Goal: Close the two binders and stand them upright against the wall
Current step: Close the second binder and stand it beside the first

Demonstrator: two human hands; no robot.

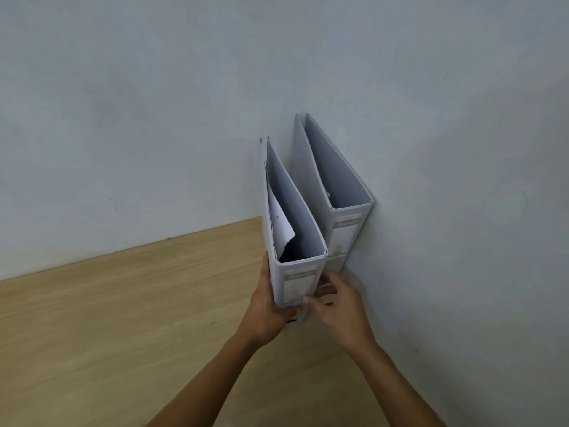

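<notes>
Two grey lever-arch binders stand upright in the corner, spines toward me. The far binder [346, 229] rests against the right wall [462, 180]. The near binder [300, 282] stands just left of it and holds a loose white sheet [281, 223]. My left hand [271, 306] grips the near binder's left cover and lower spine. My right hand [334, 303] holds its right side, fingers tucked between the two binders. Both binders are closed, seen from above.
The binders stand on a light wooden tabletop [123, 318]. A pale grey-blue back wall [154, 118] meets the right wall in the corner behind the binders. My forearms reach in from the bottom edge.
</notes>
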